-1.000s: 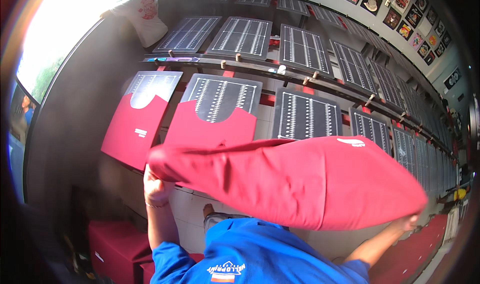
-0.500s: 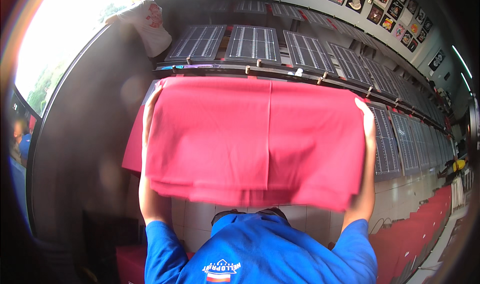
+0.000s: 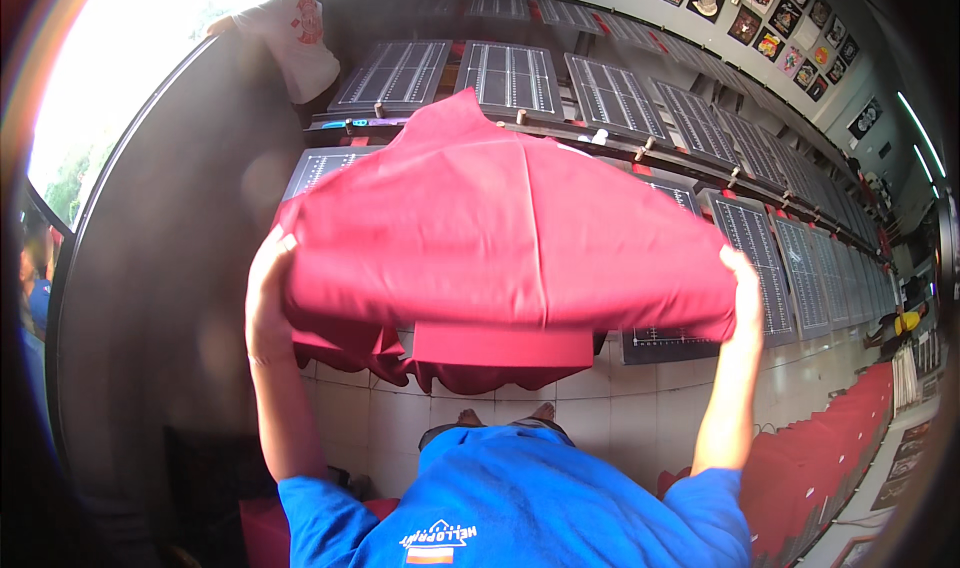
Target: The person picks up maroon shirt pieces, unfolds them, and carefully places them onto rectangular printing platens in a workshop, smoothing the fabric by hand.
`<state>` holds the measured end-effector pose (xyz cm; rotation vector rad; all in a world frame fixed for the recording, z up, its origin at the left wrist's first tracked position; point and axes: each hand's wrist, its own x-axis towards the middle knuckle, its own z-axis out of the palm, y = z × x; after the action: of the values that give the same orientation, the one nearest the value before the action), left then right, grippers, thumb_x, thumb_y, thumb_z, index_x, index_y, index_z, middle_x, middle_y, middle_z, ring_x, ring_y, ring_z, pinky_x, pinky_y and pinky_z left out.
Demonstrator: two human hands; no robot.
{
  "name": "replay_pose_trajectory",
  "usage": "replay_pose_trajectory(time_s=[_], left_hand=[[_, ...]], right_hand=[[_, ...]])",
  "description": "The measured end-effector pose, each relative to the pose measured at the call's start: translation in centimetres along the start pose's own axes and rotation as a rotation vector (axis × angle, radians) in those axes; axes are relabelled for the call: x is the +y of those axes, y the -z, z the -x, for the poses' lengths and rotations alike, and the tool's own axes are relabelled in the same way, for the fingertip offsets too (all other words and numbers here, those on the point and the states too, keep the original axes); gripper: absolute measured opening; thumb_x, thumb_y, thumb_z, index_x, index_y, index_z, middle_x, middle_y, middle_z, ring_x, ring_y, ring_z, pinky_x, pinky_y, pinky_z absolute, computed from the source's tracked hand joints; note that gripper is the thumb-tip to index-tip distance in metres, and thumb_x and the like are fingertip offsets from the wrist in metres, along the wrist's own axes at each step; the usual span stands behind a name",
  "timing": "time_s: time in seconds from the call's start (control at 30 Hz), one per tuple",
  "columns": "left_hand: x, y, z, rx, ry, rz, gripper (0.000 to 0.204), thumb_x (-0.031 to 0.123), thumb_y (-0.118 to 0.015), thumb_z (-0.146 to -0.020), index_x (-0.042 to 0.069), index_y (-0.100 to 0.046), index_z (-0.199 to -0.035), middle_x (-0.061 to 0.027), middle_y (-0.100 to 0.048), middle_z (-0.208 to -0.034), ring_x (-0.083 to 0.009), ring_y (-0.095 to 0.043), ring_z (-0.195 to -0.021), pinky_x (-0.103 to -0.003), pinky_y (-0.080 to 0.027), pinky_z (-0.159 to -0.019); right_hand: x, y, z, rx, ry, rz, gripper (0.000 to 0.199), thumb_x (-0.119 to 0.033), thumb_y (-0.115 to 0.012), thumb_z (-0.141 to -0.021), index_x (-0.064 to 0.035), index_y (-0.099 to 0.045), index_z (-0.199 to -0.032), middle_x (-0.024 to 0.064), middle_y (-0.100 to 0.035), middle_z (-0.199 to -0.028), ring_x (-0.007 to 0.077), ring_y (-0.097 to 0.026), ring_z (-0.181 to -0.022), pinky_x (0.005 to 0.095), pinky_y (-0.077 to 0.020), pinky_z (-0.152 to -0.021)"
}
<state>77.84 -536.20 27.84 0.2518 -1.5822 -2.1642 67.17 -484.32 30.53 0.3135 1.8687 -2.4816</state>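
Note:
A red T-shirt (image 3: 450, 218), creased down its middle, is stretched between my two hands above a table of dark boards. My left hand (image 3: 268, 280) is closed on its left edge, thumb on top. Closed on the right edge is my right hand (image 3: 743, 286). The cloth's far side rises to a pointed corner over the rail, and a small pale patch shows by its far right edge. Under the near edge, a flat red front and a wavy red hem hang down; whether they belong to the same shirt I cannot tell.
Rows of dark boards with white grid lines (image 3: 507, 78) run beyond and rightward along a metal rail with knobs (image 3: 522, 117). A dark partition (image 3: 170, 218) stands at left, a person in a white shirt (image 3: 290, 43) leaning there. Red cloth pieces (image 3: 810, 478) lie lower right.
Both hands have come nearer to my body and lower in the picture, the left also outward. The folded-looking red cloth has spread, with a corner now reaching past the rail.

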Motion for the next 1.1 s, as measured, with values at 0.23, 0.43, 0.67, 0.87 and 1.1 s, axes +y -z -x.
replay_pose_trajectory(time_s=[0.23, 0.43, 0.67, 0.87, 1.1], left_hand=[[-19.6, 11.5, 11.6, -0.080, 0.487, -0.064, 0.026, 0.007, -0.057, -0.092, 0.000, -0.059, -0.117, -0.0018, -0.066, -0.108, -0.0102, -0.060, -0.094, -0.028, -0.046, -0.088], [-27.3, 16.1, 18.2, 0.045, 0.699, -0.062, 0.025, 0.006, -0.054, -0.093, 0.000, -0.060, -0.117, -0.0017, -0.066, -0.107, -0.0113, -0.059, -0.096, -0.029, -0.046, -0.088], [-28.4, 14.0, 17.2, -0.063, 0.330, -1.295, 0.029, 0.012, -0.057, -0.093, -0.003, -0.056, -0.118, -0.0174, -0.065, -0.105, -0.0287, -0.062, -0.101, -0.037, -0.049, -0.089], [-31.0, 3.9, 2.6, -0.144, 0.084, -0.714, 0.051, 0.028, -0.050, -0.098, 0.000, -0.041, -0.140, -0.0198, -0.045, -0.141, -0.0293, -0.040, -0.134, -0.039, -0.032, -0.111], [-39.0, 7.9, 4.4, -0.042, 1.247, 0.246, 0.090, 0.076, -0.036, -0.087, 0.009, -0.033, -0.148, -0.0134, -0.041, -0.147, -0.0293, -0.044, -0.131, -0.044, -0.040, -0.105]], right_hand=[[21.4, 10.6, 4.4, 0.177, -0.568, 0.022, 0.036, -0.020, -0.067, -0.083, -0.0007, -0.061, -0.113, 0.0125, -0.066, -0.111, 0.0239, -0.061, -0.106, 0.0392, -0.0488, -0.093], [29.6, 16.4, 8.8, 0.246, -0.709, -0.092, 0.023, -0.013, -0.066, -0.083, -0.0021, -0.062, -0.103, 0.0116, -0.066, -0.105, 0.0230, -0.063, -0.101, 0.0373, -0.0511, -0.087], [35.5, 21.0, 8.4, 0.173, -0.376, 0.843, 0.033, -0.019, -0.064, -0.089, 0.0014, -0.060, -0.113, 0.0143, -0.064, -0.113, 0.0243, -0.060, -0.107, 0.0336, -0.0457, -0.094], [35.7, 10.0, -3.8, 0.020, -0.166, 0.506, 0.065, -0.046, -0.051, -0.094, 0.0003, -0.040, -0.139, 0.0199, -0.048, -0.139, 0.0268, -0.047, -0.128, 0.0386, -0.0379, -0.106], [39.5, 10.9, -6.0, -0.175, -0.817, -0.144, 0.094, -0.077, -0.039, -0.085, -0.0076, -0.032, -0.148, 0.0117, -0.038, -0.149, 0.0268, -0.037, -0.136, 0.0479, -0.0320, -0.111]])
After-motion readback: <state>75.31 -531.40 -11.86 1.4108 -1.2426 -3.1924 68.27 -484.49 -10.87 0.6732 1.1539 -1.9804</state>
